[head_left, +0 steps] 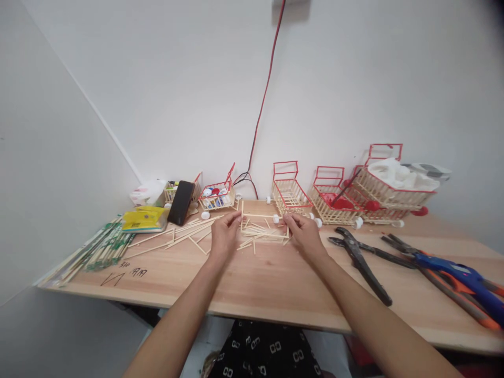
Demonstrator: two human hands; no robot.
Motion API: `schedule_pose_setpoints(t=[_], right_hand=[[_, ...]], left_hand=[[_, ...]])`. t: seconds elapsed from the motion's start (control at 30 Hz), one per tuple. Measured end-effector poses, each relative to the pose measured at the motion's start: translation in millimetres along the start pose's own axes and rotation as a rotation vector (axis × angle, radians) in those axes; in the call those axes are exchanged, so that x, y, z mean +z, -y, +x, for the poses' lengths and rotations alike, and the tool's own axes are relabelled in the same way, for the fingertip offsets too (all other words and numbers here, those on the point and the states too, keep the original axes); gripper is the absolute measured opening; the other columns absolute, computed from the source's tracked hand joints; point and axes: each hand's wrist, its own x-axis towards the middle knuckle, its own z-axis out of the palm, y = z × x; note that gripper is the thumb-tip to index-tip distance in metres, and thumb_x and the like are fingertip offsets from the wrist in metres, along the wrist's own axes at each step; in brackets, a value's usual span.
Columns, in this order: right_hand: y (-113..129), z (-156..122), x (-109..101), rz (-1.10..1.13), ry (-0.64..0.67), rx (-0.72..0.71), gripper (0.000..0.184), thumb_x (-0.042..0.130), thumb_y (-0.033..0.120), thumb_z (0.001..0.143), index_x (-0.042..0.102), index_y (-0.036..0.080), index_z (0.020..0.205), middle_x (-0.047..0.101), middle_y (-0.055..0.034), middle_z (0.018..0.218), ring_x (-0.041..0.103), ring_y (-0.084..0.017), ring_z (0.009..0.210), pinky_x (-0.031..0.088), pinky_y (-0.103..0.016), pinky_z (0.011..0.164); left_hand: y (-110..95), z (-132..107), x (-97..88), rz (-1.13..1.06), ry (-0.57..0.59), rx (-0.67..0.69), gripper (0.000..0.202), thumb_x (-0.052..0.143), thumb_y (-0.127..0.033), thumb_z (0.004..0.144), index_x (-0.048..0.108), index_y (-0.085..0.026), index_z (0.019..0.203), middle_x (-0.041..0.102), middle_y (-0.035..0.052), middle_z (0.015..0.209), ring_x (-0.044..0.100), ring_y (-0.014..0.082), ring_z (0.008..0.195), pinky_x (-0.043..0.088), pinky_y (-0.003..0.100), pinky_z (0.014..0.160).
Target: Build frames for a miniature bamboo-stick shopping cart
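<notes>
Between my two hands is a small rectangular frame of thin wooden sticks point(260, 216), raised above the table. My left hand point(225, 234) pinches its left end between thumb and fingers. At the opposite end, my right hand point(304, 232) is closed on the right corner. Short cut wooden stick pieces point(254, 229) lie scattered below and behind the frame. Longer wooden sticks point(183, 231) are spread on the table just left of my left hand. Whether the frame's corners are joined by glue cannot be made out.
Miniature stick shopping carts with red handles point(290, 194) line the wall. Pliers point(360, 262) and a blue glue gun point(457, 270) lie at right. At left are a phone point(181, 202), a yellow packet point(145, 218) and bundled sticks point(110, 244). A cable point(264, 100) hangs behind.
</notes>
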Motion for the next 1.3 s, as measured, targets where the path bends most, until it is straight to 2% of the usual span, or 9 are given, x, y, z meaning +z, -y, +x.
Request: schedule_pose_setpoints(t=[0.3, 0.43, 0.57, 0.77, 1.0, 1.3], right_hand=[[-1, -1, 1, -0.064, 0.036, -0.084, 0.041, 0.05, 0.044, 0.092, 0.06, 0.018, 0.061, 0.057, 0.0009, 0.057, 0.049, -0.013, 0.052, 0.036, -0.025, 0.055], [0, -1, 1, -0.064, 0.027, -0.085, 0.042, 0.05, 0.045, 0.091, 0.059, 0.018, 0.06, 0.057, 0.0007, 0.057, 0.049, -0.012, 0.052, 0.036, -0.025, 0.055], [-1, -2, 1, -0.063, 0.016, -0.071, 0.041, 0.05, 0.045, 0.092, 0.061, 0.018, 0.063, 0.057, 0.0006, 0.057, 0.049, -0.012, 0.051, 0.036, -0.025, 0.054], [-3, -2, 3, -0.043, 0.03, -0.078, 0.041, 0.049, 0.046, 0.092, 0.059, 0.019, 0.062, 0.057, 0.0002, 0.057, 0.049, -0.013, 0.051, 0.035, -0.025, 0.052], [-3, 0, 2, -0.022, 0.007, -0.051, 0.041, 0.049, 0.049, 0.09, 0.063, 0.018, 0.067, 0.06, -0.0006, 0.058, 0.05, -0.014, 0.052, 0.036, -0.025, 0.052], [-3, -1, 2, -0.028, 0.012, -0.061, 0.038, 0.05, 0.044, 0.091, 0.061, 0.018, 0.066, 0.056, 0.0016, 0.054, 0.047, -0.012, 0.048, 0.035, -0.025, 0.052]], left_hand=[[-14, -7, -0.3, 0.287, -0.038, 0.063, 0.015, 0.064, -0.02, 0.076, 0.074, -0.015, 0.085, 0.075, 0.0047, 0.079, 0.065, 0.0169, 0.068, 0.046, 0.026, 0.065], [-14, -7, 0.5, 0.346, -0.048, 0.069, 0.017, 0.062, -0.021, 0.077, 0.074, -0.015, 0.088, 0.074, 0.0038, 0.077, 0.062, 0.0152, 0.064, 0.044, 0.025, 0.064], [-13, -7, 2.0, 0.333, -0.06, 0.057, 0.019, 0.061, -0.021, 0.076, 0.074, -0.016, 0.09, 0.074, 0.0035, 0.077, 0.062, 0.0155, 0.066, 0.044, 0.025, 0.065], [-13, -7, 2.4, 0.316, -0.081, 0.036, 0.016, 0.062, -0.021, 0.074, 0.074, -0.017, 0.082, 0.073, 0.0033, 0.074, 0.062, 0.0168, 0.066, 0.043, 0.026, 0.065], [-16, -9, 3.8, 0.177, -0.055, 0.021, 0.017, 0.063, -0.023, 0.074, 0.074, -0.016, 0.084, 0.074, 0.0039, 0.077, 0.064, 0.0179, 0.071, 0.044, 0.026, 0.067], [-17, -8, 3.4, 0.213, -0.057, -0.006, 0.02, 0.064, -0.027, 0.074, 0.074, -0.015, 0.086, 0.074, 0.0057, 0.079, 0.062, 0.0171, 0.068, 0.043, 0.026, 0.065]])
